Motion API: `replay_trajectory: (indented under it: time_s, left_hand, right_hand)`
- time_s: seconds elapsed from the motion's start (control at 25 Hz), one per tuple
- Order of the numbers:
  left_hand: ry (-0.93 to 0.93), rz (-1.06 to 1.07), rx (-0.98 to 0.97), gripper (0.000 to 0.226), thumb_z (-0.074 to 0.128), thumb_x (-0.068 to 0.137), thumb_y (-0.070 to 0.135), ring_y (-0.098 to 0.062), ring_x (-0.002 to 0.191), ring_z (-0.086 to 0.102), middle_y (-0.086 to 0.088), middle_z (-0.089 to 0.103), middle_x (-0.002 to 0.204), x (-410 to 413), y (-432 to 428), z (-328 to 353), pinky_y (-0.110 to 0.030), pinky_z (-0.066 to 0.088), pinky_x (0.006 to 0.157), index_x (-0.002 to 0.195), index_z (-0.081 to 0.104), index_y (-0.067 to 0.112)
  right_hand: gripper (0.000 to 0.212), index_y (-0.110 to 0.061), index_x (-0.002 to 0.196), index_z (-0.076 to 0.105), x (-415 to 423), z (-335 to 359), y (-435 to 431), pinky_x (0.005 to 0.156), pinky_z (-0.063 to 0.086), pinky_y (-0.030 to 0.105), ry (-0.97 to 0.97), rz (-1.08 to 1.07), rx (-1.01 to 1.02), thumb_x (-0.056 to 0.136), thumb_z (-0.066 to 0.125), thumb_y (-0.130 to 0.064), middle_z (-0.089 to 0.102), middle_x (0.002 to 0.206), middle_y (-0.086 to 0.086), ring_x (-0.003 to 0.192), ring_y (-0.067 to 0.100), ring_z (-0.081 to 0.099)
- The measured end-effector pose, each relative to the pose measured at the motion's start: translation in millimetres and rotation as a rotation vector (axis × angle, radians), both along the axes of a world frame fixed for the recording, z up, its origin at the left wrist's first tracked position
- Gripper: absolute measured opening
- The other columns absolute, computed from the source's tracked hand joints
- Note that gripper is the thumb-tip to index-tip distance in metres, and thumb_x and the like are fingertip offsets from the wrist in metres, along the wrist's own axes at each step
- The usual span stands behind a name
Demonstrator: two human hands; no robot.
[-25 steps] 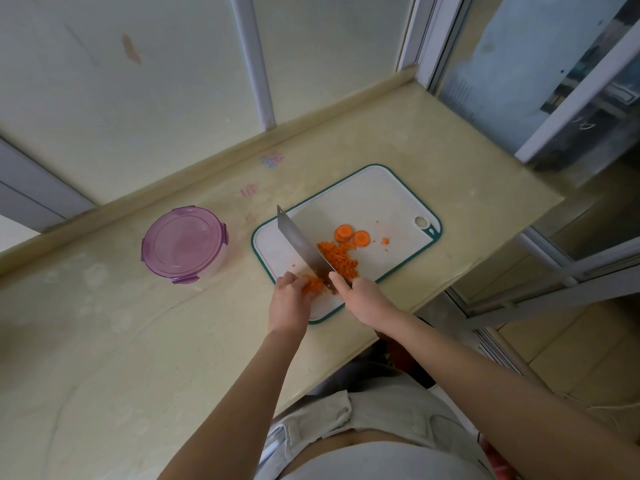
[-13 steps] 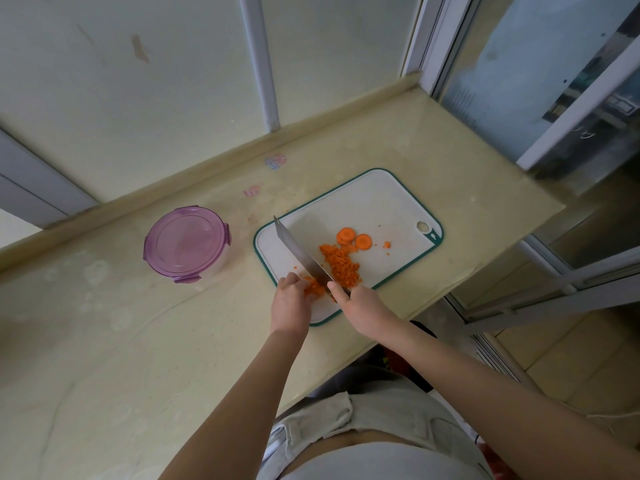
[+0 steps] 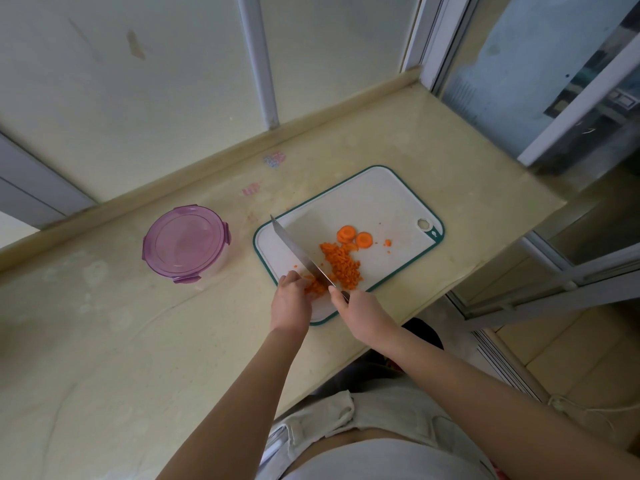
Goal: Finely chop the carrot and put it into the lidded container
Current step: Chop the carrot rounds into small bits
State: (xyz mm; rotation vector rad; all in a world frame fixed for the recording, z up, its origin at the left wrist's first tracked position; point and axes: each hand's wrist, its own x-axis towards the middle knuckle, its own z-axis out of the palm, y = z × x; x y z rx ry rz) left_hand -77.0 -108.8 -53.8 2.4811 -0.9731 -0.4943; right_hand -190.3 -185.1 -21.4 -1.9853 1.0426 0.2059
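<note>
A white cutting board (image 3: 381, 199) with a teal rim lies on the counter. On it sits a pile of finely chopped carrot (image 3: 341, 266), with two round carrot slices (image 3: 355, 236) behind it. My right hand (image 3: 360, 310) grips the handle of a cleaver (image 3: 298, 252) whose blade runs across the board, edge down. My left hand (image 3: 290, 301) holds a small bunch of carrot pieces (image 3: 316, 286) against the blade's left side. The round container with its purple lid (image 3: 187, 242) on stands to the board's left.
The beige counter (image 3: 121, 341) ends at a front edge near my body and at a right edge by a window frame (image 3: 571, 109). A low ledge and a wall run along the back. Small stickers (image 3: 275, 159) sit behind the board.
The cleaver has shifted slightly along the carrot under my left hand as it chops. Both hands stay in about the same place on the board.
</note>
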Motion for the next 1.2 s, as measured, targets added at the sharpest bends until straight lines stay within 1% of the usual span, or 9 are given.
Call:
replay_trajectory:
  time_s: [0.08, 0.16, 0.24, 0.4, 0.48, 0.72, 0.88, 1.08, 1.2]
  left_hand:
    - [0.000, 0.004, -0.001, 0.022, 0.059, 0.085, 0.001, -0.023, 0.097, 0.051, -0.008, 0.057, 0.099, -0.9, -0.2, 0.7, -0.026, 0.043, 0.078, 0.102, 0.071, 0.010]
    - [0.007, 0.015, -0.010, 0.021, 0.060, 0.086, 0.004, -0.023, 0.097, 0.051, -0.007, 0.057, 0.099, -1.9, -0.3, 1.5, -0.026, 0.043, 0.080, 0.103, 0.071, 0.010]
    - [0.008, 0.031, -0.016, 0.021, 0.060, 0.087, 0.006, -0.021, 0.098, 0.051, -0.006, 0.056, 0.100, -2.6, 0.4, 1.5, -0.024, 0.043, 0.080, 0.105, 0.070, 0.009]
    - [0.012, 0.050, -0.027, 0.022, 0.060, 0.088, 0.007, -0.020, 0.097, 0.051, -0.004, 0.056, 0.101, -4.7, 0.5, 1.1, -0.024, 0.043, 0.082, 0.107, 0.069, 0.008]
    - [0.020, 0.049, -0.029, 0.021, 0.060, 0.088, 0.007, -0.021, 0.098, 0.050, -0.005, 0.057, 0.101, -4.5, 0.4, 1.6, -0.025, 0.044, 0.083, 0.107, 0.069, 0.008]
    - [0.019, 0.053, -0.035, 0.021, 0.058, 0.089, 0.006, -0.022, 0.099, 0.050, -0.006, 0.057, 0.103, -6.0, 1.0, 5.1, -0.026, 0.044, 0.083, 0.106, 0.069, 0.008]
    - [0.015, 0.043, -0.042, 0.021, 0.057, 0.088, 0.004, -0.023, 0.096, 0.051, -0.007, 0.056, 0.099, -5.1, 1.6, 4.6, -0.027, 0.044, 0.079, 0.105, 0.070, 0.008]
    - [0.016, 0.045, -0.041, 0.020, 0.057, 0.089, 0.006, -0.024, 0.096, 0.051, -0.008, 0.056, 0.099, -5.0, 0.4, 5.5, -0.027, 0.044, 0.078, 0.104, 0.070, 0.007]
    - [0.014, 0.036, -0.046, 0.020, 0.058, 0.087, 0.005, -0.025, 0.095, 0.051, -0.010, 0.057, 0.098, -3.4, 0.4, 4.5, -0.027, 0.042, 0.077, 0.103, 0.070, 0.006]
  right_hand:
    - [0.053, -0.011, 0.060, 0.040, -5.0, 1.6, -3.4, 0.056, 0.038, 0.032, -0.043, -0.044, 0.047, 0.098, 0.036, -0.047, 0.045, 0.058, 0.004, 0.055, 0.018, 0.046]
    - [0.052, -0.013, 0.058, 0.038, -8.4, 2.7, -4.6, 0.052, 0.032, 0.026, -0.062, -0.088, 0.093, 0.099, 0.036, -0.045, 0.041, 0.056, 0.001, 0.052, 0.015, 0.042]
    - [0.053, -0.015, 0.056, 0.036, -9.1, 2.7, -3.7, 0.050, 0.029, 0.024, -0.079, -0.113, 0.117, 0.099, 0.035, -0.047, 0.038, 0.053, -0.001, 0.049, 0.013, 0.039]
    - [0.052, -0.015, 0.056, 0.034, -12.9, 3.9, 0.2, 0.050, 0.027, 0.022, -0.164, -0.131, 0.106, 0.099, 0.036, -0.044, 0.036, 0.051, -0.002, 0.047, 0.010, 0.036]
    - [0.052, -0.014, 0.056, 0.035, -13.2, 5.4, 1.2, 0.050, 0.028, 0.022, -0.172, -0.130, 0.098, 0.099, 0.036, -0.045, 0.037, 0.051, -0.002, 0.047, 0.011, 0.037]
    - [0.054, -0.013, 0.056, 0.036, -10.2, 11.1, 3.2, 0.053, 0.032, 0.026, -0.157, -0.105, 0.114, 0.099, 0.035, -0.046, 0.039, 0.052, 0.000, 0.048, 0.013, 0.039]
    - [0.055, -0.012, 0.056, 0.035, -7.4, 10.5, 3.2, 0.053, 0.033, 0.028, -0.105, -0.076, 0.108, 0.099, 0.034, -0.047, 0.039, 0.054, 0.002, 0.051, 0.015, 0.041]
    - [0.056, -0.011, 0.057, 0.035, -2.3, 10.9, 4.0, 0.051, 0.032, 0.027, -0.047, -0.081, 0.106, 0.099, 0.034, -0.047, 0.039, 0.055, 0.002, 0.051, 0.016, 0.041]
    - [0.057, -0.010, 0.056, 0.033, 4.5, 12.4, 3.4, 0.046, 0.029, 0.024, 0.020, -0.045, 0.060, 0.100, 0.033, -0.047, 0.038, 0.055, 0.003, 0.050, 0.016, 0.039]
